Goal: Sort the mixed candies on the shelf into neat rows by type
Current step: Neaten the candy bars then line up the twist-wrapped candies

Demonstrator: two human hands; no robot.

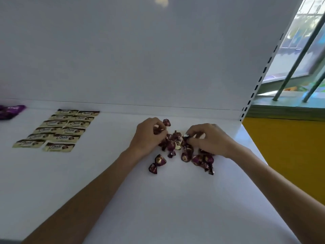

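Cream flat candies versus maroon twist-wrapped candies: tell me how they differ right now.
The cream flat candies lie in two neat columns; the maroon twist-wrapped candies sit in a loose heap. The cream ones are flat rectangles, the maroon ones bunched with twisted ends. Nobody touches the cream ones; the left hand and right hand work the maroon heap. Both rest on the white shelf.

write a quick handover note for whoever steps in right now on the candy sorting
Left hand: fingers pinched on a maroon candy at the pile's left edge.
Right hand: pinching a candy at the pile's top right.
Done: cream flat candies lie in two neat columns, far left.
Left: maroon twist-wrapped pile is loose on the shelf; row it. A purple packet sits at the far left edge.
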